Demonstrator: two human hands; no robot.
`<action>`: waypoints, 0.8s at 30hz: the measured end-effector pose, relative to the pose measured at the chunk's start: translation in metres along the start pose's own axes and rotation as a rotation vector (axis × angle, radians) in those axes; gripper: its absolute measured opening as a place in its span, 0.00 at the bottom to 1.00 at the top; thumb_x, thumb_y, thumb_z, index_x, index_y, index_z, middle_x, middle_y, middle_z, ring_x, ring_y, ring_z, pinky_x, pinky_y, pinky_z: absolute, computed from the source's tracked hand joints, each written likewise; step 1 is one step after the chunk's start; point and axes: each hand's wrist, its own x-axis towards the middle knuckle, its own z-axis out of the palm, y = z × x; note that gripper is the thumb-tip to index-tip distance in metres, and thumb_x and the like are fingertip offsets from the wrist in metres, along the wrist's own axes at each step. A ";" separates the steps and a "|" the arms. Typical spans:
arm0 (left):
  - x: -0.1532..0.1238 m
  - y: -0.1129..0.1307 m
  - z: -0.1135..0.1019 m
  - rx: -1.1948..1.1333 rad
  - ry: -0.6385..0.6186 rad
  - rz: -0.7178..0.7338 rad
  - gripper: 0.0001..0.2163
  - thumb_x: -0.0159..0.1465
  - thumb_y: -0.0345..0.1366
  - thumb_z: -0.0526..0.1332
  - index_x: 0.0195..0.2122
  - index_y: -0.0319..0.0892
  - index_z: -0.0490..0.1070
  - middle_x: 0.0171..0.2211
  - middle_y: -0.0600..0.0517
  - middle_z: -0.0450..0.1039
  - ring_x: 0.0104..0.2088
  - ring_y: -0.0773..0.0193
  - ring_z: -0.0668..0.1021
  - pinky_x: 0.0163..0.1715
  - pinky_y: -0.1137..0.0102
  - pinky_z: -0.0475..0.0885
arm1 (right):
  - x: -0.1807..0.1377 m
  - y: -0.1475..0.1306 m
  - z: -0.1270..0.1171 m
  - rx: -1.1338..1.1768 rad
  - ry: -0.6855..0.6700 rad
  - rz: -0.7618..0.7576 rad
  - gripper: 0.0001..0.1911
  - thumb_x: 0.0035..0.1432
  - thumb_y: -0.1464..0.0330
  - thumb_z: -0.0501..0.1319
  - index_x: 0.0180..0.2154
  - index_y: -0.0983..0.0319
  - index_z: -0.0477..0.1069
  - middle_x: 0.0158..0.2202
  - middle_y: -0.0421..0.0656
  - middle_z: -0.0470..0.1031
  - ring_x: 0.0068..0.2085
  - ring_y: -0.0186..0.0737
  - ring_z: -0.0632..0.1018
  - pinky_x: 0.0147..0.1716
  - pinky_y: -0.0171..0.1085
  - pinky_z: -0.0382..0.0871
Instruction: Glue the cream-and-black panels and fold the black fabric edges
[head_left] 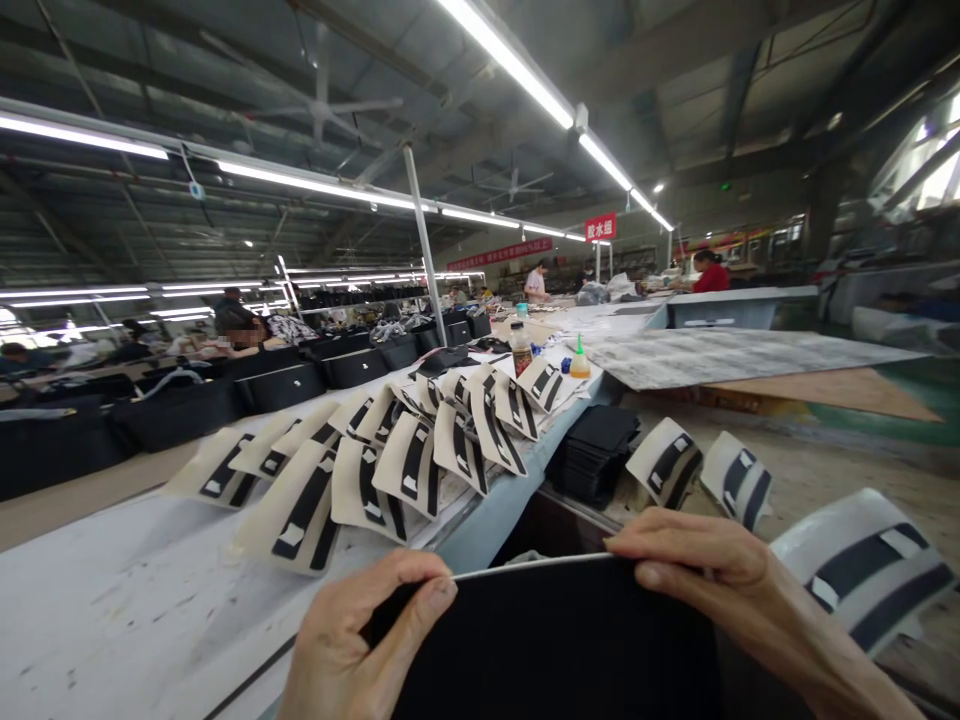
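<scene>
A large black flat panel (555,640) with a thin light top edge is held up close at the bottom of the view. My left hand (360,640) pinches its top left corner, thumb curled over the edge. My right hand (712,570) grips its top right edge, fingers folded over it. Both hands are closed on the panel. Just beyond lies a long row of cream pieces with black stripes (390,460), overlapping along the white worktable (112,600).
A stack of black pieces (596,450) sits right of the table's edge, with more striped cream pieces (701,470) beside it. Two bottles (520,350) stand farther back. Black bags (180,405) line the left side. Other people work in the distance.
</scene>
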 end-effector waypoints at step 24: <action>-0.002 0.002 -0.004 0.098 0.122 0.291 0.06 0.61 0.31 0.66 0.32 0.51 0.79 0.27 0.64 0.79 0.28 0.72 0.80 0.29 0.85 0.72 | -0.019 -0.007 0.015 0.739 0.196 0.421 0.14 0.47 0.57 0.75 0.30 0.60 0.81 0.27 0.43 0.81 0.28 0.39 0.80 0.30 0.32 0.74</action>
